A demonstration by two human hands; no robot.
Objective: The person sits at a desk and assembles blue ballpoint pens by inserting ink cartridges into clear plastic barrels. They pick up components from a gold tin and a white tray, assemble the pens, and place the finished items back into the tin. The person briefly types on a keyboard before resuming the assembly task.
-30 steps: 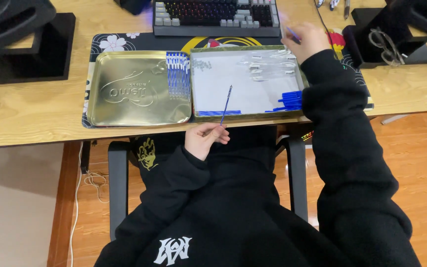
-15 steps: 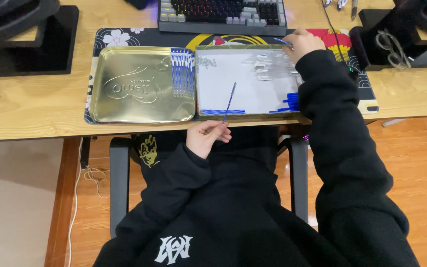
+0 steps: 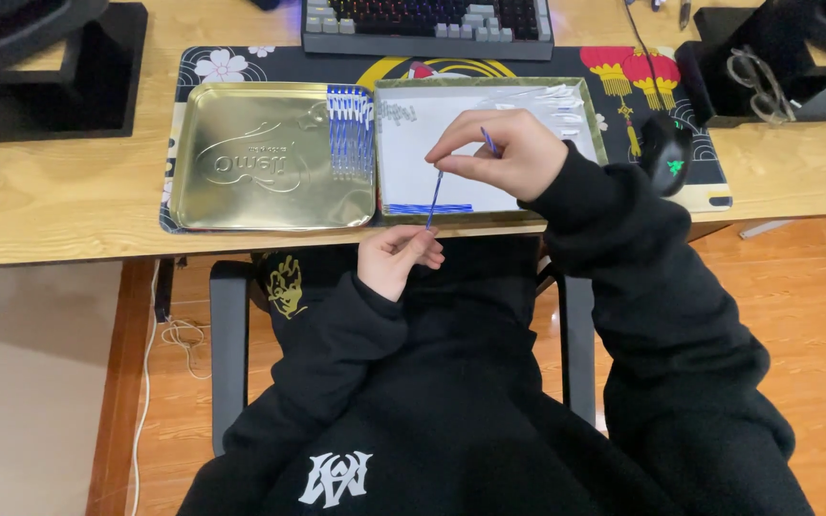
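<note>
My left hand pinches the lower end of a thin blue stick; my right hand grips a second blue piece, mostly hidden by its fingers. Both hover over the open tin tray at the surface edge.

Even, bright indoor light falling from above; wooden desk reading warm and well exposed. Gold tin lid throwing soft glare across embossed face. Black hoodie swallowing detail, folds barely showing. Keyboard backlight glowing at top edge. Shadows staying short and soft under desk edge. Focus holding sharp overall; slight wide-angle bending showing toward frame corners. No motion blur.
</note>
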